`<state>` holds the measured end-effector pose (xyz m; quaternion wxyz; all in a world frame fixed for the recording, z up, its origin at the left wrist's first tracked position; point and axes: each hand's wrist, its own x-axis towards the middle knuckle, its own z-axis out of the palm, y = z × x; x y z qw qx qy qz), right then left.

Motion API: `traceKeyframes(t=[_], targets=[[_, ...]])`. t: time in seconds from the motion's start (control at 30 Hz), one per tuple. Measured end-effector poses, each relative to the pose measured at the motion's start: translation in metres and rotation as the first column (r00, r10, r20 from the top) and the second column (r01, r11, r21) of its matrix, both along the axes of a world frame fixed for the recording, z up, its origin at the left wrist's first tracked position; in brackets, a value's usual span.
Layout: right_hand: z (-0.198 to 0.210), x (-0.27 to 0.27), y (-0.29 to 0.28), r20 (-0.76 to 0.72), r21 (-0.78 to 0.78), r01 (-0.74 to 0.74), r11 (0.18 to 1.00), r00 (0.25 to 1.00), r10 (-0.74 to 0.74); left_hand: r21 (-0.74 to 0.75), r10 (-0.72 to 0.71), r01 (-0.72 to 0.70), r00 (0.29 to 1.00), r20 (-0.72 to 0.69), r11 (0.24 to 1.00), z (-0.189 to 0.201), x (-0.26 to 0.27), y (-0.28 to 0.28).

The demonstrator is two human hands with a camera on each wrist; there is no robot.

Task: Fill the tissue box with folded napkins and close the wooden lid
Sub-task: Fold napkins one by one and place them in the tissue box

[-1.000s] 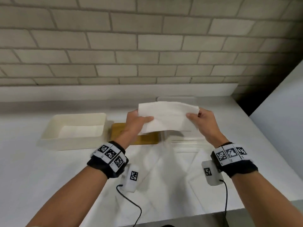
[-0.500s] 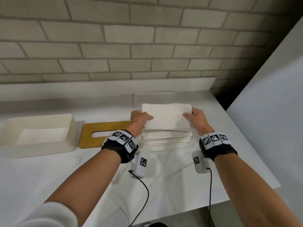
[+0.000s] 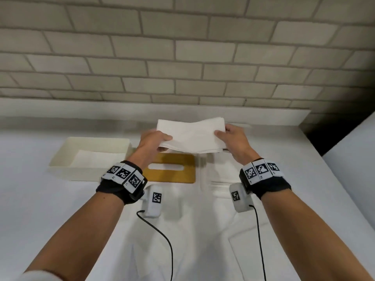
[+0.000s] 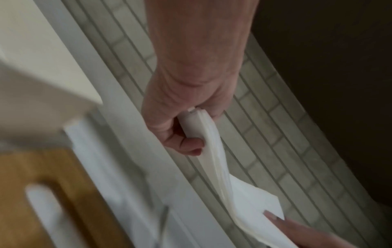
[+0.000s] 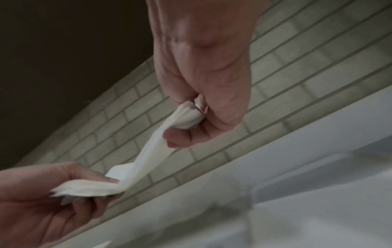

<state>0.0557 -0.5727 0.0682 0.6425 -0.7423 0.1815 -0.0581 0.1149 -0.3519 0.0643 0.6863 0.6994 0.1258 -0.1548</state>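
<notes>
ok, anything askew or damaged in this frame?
Nothing damaged or spilled. The napkin bundle sags in the middle, held in the air between left hand and right hand; normal for soft paper. The wooden lid lies flat beside the open tissue box, which already holds some napkins.

Folded napkins (image 3: 191, 135): white, plain. Tissue box (image 3: 60, 168): cream-white. Wooden lid (image 3: 188, 173): honey-brown. Table (image 3: 40, 209): white. Brick wall (image 3: 182, 57): grey-beige, running-bond pattern. Wrist bands (image 3: 121, 182): black, carrying black-and-white square marker tags. Cables (image 3: 162, 236): black.
</notes>
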Motion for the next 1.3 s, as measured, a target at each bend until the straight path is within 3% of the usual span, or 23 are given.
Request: traceKeyframes(t=[0.13, 0.23, 0.37, 0.5, 0.6, 0.77, 1.07, 1.2, 1.3], targets=[[0.010, 0.038, 0.091, -0.005, -0.021, -0.172, 0.985, 0.985, 0.172, 0.022, 0.134, -0.135, 0.990, 0.033, 0.991, 0.011, 0.022, 0.099], [0.012, 0.057, 0.153, -0.003, 0.009, -0.252, 0.968, 0.968, 0.252, 0.098, 0.124, -0.129, 0.990, 0.064, 0.987, 0.018, 0.028, 0.163], [0.003, 0.076, 0.214, -0.053, -0.025, -0.272, 0.962, 0.961, 0.271, 0.167, 0.228, -0.237, 0.971, 0.070, 0.957, 0.012, 0.040, 0.224], [-0.019, 0.092, 0.252, -0.127, -0.155, -0.281, 0.947, 0.957, 0.263, 0.301, 0.209, -0.218, 0.976, 0.063, 0.928, -0.009, 0.058, 0.259], [-0.036, 0.099, 0.275, -0.185, -0.304, -0.282, 0.910, 0.954, 0.235, 0.449, 0.169, -0.189, 0.982, 0.085, 0.874, -0.031, 0.074, 0.270], [-0.053, 0.107, 0.304, -0.337, -0.517, -0.350, 0.781, 0.922, 0.191, 0.652, 0.074, -0.095, 0.995, 0.060, 0.752, -0.056, 0.091, 0.271], [-0.063, 0.110, 0.318, -0.390, -0.629, -0.390, 0.672, 0.907, 0.161, 0.813, -0.093, 0.068, 0.996, -0.018, 0.578, -0.075, 0.099, 0.260], [-0.062, 0.106, 0.324, -0.354, -0.686, -0.415, 0.598, 0.908, 0.224, 0.894, -0.197, 0.159, 0.977, -0.081, 0.419, -0.080, 0.094, 0.253], [-0.060, 0.105, 0.327, -0.463, -0.614, -0.522, 0.592, 0.846, 0.265, 0.943, -0.302, 0.109, 0.953, -0.010, 0.315, -0.082, 0.092, 0.249]])
